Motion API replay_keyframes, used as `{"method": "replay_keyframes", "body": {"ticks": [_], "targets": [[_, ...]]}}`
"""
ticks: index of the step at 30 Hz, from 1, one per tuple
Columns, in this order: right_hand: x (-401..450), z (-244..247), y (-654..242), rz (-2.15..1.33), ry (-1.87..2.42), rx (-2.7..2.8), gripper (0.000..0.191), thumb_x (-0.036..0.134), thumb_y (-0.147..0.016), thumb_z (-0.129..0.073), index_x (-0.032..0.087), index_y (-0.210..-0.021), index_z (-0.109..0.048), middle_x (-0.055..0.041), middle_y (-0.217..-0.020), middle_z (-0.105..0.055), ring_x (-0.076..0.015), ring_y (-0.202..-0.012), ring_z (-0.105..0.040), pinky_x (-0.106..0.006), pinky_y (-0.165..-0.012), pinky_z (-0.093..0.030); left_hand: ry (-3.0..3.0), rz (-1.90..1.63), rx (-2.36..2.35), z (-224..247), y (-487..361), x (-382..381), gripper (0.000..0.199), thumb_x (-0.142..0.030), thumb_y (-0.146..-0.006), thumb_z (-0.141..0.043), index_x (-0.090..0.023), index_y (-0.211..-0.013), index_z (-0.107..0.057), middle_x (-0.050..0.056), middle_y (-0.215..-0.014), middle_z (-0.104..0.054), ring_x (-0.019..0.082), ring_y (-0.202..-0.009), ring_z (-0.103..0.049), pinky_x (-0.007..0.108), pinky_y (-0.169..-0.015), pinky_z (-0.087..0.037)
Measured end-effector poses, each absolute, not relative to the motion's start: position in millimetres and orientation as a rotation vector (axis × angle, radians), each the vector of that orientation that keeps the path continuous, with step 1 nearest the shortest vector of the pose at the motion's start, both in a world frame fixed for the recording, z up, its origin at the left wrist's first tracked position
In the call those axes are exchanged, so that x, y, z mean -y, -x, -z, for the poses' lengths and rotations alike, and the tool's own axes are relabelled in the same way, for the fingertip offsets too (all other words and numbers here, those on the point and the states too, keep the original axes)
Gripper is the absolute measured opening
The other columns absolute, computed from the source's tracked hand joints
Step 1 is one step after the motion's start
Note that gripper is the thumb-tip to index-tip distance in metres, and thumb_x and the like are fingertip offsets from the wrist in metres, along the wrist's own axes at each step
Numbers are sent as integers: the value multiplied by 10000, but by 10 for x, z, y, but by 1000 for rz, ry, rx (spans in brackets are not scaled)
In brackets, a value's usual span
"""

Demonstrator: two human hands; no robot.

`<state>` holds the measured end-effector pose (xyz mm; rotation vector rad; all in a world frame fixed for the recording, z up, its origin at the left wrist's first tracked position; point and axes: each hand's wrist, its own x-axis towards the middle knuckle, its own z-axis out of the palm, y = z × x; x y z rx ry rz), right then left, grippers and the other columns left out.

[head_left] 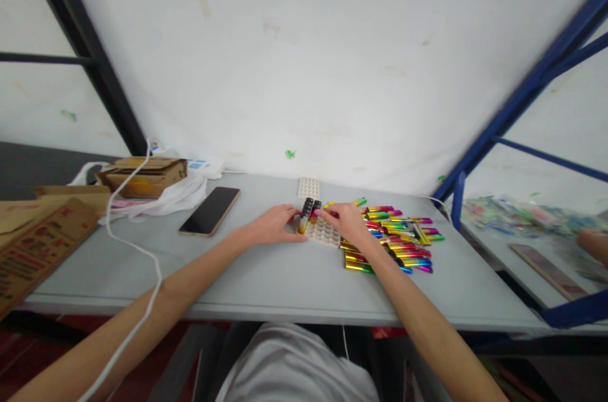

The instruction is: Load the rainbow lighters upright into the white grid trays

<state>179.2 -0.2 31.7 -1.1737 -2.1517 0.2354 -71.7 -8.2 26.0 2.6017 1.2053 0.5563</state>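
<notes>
A white tray with rows of round holes [323,235] lies on the desk between my hands. Along its left side stands a row of shiny tubes with black tops [304,215], golden lower down. My left hand [278,225] rests at the tray's left end, thumb and fingers apart around the row; whether it presses on the tubes is unclear. From the right, my right hand [349,223] pinches a shiny black-topped tube [315,211] over the tray, beside the row. To the right of the tray, a loose pile of metallic rainbow-coloured tubes [403,244] partly sits behind my right forearm.
A second white holed tray [309,187] lies near the wall. On the left are a phone [210,211], a white plastic bag [166,202], an opened cardboard box [145,177] and more cardboard [42,244]. A white cable [135,240] hangs across the left side. Blue frame bars [517,98] rise at right; another person's hand [593,244] shows beyond.
</notes>
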Motion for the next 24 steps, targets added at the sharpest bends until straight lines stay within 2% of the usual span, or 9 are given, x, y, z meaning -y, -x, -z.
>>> {"method": "replay_keyframes", "body": {"ticks": [5, 9, 14, 18, 24], "targets": [[-155, -416, -2181, -48, 1294, 2061, 479, 493, -1049, -429, 212, -797, -724, -98, -795, -724, -243, -798, -655, -325, -780, -438, -2615, -546, -1192, -266, 717, 82, 571, -659, -776, -706, -157, -1046, -689, 81, -949, -695, 262, -862, -641, 326, -770, -471], [-331, -416, -2650, 135, 1404, 2063, 298, 319, -1015, -490, 161, -992, -742, -141, -953, -736, -269, -900, -664, -374, -886, -466, -2631, -520, -1195, -259, 722, 73, 574, -666, -791, -692, -154, -1048, -679, 93, -985, -692, 265, -882, -639, 325, -773, -466], [-412, -282, -2825, 13, 1410, 2247, 219, 303, -970, -603, 175, -1010, -776, -128, -1032, -753, -260, -968, -674, -386, -946, -486, -2622, -521, -1209, -250, 727, 69, 598, -694, -787, -680, -151, -1037, -681, 92, -969, -695, 267, -856, -637, 328, -758, -460], [-454, -189, -2677, 27, 1374, 2365, 241, 341, -963, -640, 185, -1061, -795, -146, -1110, -738, -284, -1068, -649, -413, -1001, -470, -2631, -504, -1223, -266, 722, 81, 588, -686, -792, -675, -152, -1039, -680, 97, -972, -699, 268, -851, -636, 334, -770, -462], [-544, -153, -2599, -2, 1441, 2402, 224, 329, -964, -639, 169, -969, -796, -151, -1072, -735, -276, -1076, -640, -407, -1001, -465, -2613, -520, -1226, -299, 701, 99, 548, -662, -777, -697, -165, -1008, -685, 90, -961, -696, 272, -861, -639, 331, -766, -469]]}}
